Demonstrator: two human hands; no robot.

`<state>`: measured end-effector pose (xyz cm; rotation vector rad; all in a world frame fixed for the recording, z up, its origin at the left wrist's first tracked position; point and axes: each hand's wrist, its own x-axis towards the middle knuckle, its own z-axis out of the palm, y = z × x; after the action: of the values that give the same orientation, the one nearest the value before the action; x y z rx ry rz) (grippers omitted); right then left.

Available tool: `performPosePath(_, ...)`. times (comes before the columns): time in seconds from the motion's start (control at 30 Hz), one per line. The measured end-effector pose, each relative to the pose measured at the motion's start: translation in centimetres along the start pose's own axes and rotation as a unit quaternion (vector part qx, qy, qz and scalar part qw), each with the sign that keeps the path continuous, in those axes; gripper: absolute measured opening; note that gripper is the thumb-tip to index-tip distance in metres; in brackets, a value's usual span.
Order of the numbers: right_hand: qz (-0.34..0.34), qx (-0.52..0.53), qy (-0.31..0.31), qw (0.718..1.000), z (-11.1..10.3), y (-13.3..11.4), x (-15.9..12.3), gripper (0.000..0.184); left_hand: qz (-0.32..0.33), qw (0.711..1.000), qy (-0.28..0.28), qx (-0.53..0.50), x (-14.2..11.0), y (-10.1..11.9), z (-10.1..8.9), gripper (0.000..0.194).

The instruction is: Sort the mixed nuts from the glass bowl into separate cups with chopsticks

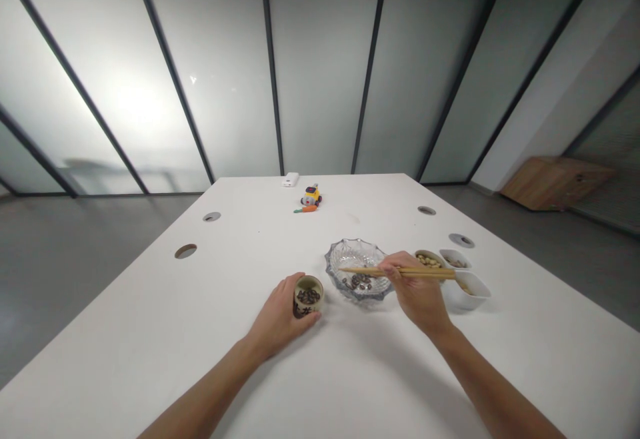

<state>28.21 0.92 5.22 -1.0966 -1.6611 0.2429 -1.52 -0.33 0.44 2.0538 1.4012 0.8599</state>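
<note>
My left hand (pixel 280 314) is wrapped round a small ceramic cup (pixel 300 311) with dark writing on its side. Dark striped seeds (pixel 309 296) lie inside the cup. To its right stands a clear glass bowl (pixel 334 272) with a scalloped rim, and several more dark seeds (pixel 359 282) rest in its bottom. My right hand (pixel 416 296) grips a pair of wooden chopsticks (pixel 365 270) held nearly level, tips pointing left above the bowl. I see no seed between the tips.
Right of the bowl sit small white dishes (pixel 473 296), one with pale nuts or beans (pixel 429 260). Farther back on the white table (pixel 240 226) are a yellow toy vehicle (pixel 312 194), an orange carrot-shaped item (pixel 309 208) and a white box (pixel 291 179). Round holes pierce both sides.
</note>
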Motion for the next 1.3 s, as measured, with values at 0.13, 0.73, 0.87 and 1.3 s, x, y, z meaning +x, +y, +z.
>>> performPosePath(0.13,-0.014,-0.026,-0.065,0.997,0.0,0.2,0.1,0.052,0.002,1.0,0.005,0.001,0.0,-0.1,0.1,0.067)
performPosePath(0.73,0.027,-0.031,-0.062,0.997,-0.5,0.8,0.3,0.037,0.005,1.0,0.003,-0.001,0.0,0.0,-0.2,0.066)
performPosePath(0.87,0.032,-0.026,-0.065,0.997,-0.4,0.9,0.2,0.036,0.002,1.0,0.003,0.001,0.0,-0.2,-0.1,0.067)
performPosePath(1.3,0.054,-0.008,-0.076,0.996,0.0,1.2,0.1,0.039,-0.006,1.0,-0.011,0.003,0.0,-0.2,-0.1,0.068)
